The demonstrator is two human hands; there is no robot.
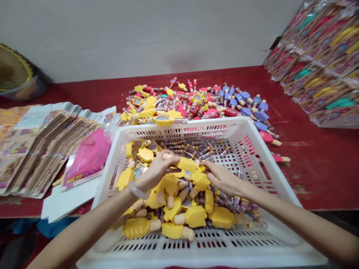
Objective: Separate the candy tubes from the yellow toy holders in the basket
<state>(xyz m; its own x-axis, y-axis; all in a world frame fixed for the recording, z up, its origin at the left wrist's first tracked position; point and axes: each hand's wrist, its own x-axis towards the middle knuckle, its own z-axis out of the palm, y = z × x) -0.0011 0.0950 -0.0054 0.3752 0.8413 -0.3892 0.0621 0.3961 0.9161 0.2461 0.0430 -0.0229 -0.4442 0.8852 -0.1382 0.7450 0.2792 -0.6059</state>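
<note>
Above a white plastic basket (269,168), my left hand (159,167) is closed on a yellow toy piece (186,164) with a beige knobbed end. My right hand (220,176) is closed at the other end of that piece, its fingers pinched near a small yellow part; exactly what they grip is too small to tell. Below both hands, many yellow pieces (196,216) with beige ends fill the left and middle of the basket. Clear tubes with dark, patterned contents (202,149) lie at the back and right inside it.
Behind the basket, yellow, red and purple pieces (246,111) are heaped on the red table (322,168). Folded printed cards (53,145) and a pink item (91,157) lie left. Packed bags (322,74) are stacked right. A round container (17,74) stands at the far left.
</note>
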